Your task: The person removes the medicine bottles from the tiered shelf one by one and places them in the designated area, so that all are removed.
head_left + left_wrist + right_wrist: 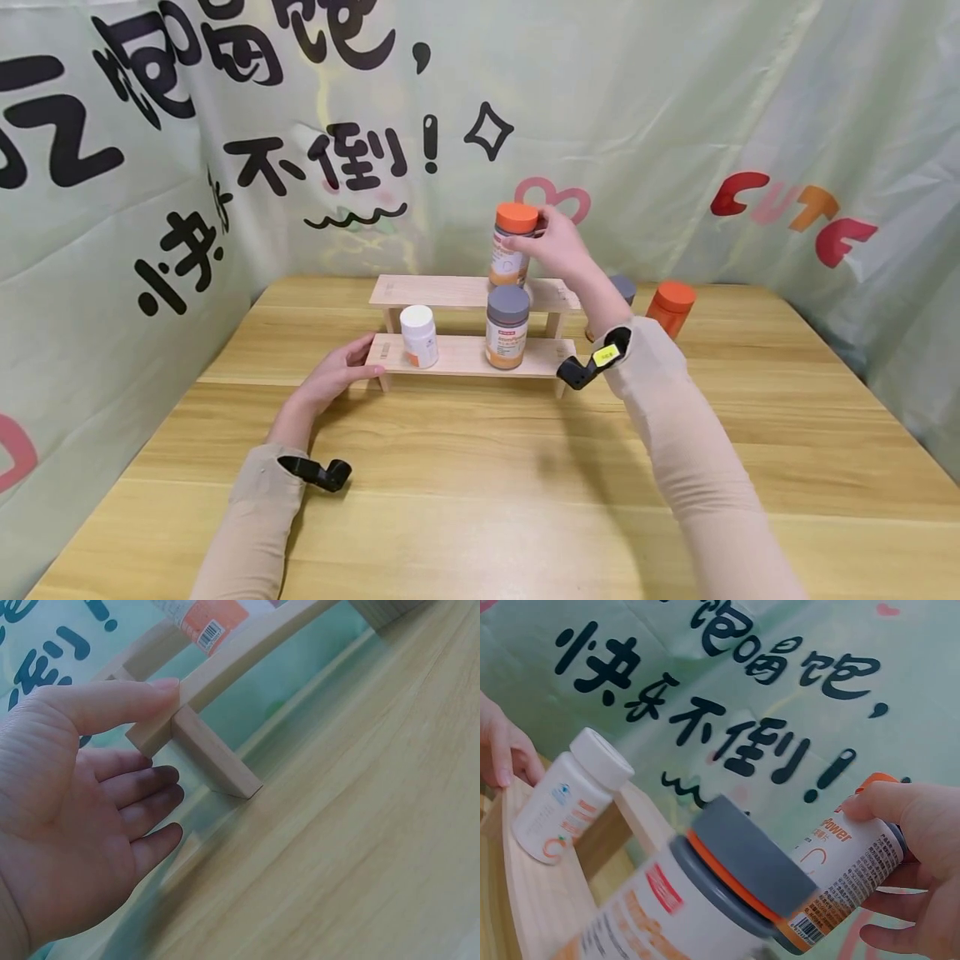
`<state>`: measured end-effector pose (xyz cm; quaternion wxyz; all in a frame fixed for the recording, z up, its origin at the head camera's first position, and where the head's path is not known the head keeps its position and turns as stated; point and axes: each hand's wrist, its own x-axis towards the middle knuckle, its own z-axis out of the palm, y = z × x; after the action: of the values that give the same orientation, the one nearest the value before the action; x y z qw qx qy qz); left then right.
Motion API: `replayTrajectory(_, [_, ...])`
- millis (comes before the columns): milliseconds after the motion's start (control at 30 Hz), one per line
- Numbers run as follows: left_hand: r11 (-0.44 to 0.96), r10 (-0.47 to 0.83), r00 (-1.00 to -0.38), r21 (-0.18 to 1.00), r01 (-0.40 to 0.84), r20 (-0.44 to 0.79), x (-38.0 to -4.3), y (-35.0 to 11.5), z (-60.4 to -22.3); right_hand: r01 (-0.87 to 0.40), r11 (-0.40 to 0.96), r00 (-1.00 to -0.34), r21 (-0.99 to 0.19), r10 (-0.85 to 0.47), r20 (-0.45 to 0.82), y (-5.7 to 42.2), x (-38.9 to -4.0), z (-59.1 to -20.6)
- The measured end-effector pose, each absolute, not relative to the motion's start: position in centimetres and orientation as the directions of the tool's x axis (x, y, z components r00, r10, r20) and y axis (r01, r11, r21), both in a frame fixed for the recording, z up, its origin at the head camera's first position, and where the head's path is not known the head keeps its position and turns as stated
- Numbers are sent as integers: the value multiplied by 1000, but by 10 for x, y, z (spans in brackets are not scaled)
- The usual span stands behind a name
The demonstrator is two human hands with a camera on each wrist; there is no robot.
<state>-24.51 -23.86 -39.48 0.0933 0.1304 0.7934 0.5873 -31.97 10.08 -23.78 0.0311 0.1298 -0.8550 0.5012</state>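
Observation:
My right hand (558, 242) grips an orange-capped supplement bottle (508, 250) by its side, upright at the upper step of a two-tier wooden shelf (427, 292). The bottle's base is hidden in the head view behind a grey-capped bottle (507, 333) on the lower step. To the left on that step stands a small white bottle (419, 337). With the thumb on top of the lower board and the fingers under its end, my left hand (82, 787) pinches the shelf's left end. In the right wrist view, the held bottle (847, 862) shows its printed label.
Behind my right forearm, another orange-capped bottle (671, 308) and a grey-capped bottle (622, 288) stand on the wooden table (465, 483). A printed cloth backdrop (637, 100) hangs behind and along both sides of the table.

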Motion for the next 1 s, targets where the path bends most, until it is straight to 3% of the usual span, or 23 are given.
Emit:
replayTrajectory(567, [274, 320, -947, 956, 106, 13, -245, -239, -395, -234, 468, -971, -852, -74, 226, 166, -319, -239])
replayTrajectory(1000, [249, 325, -945, 964, 97, 11, -245, -239, -396, -149, 507, -979, -849, 46, 199, 219, -310, -232])
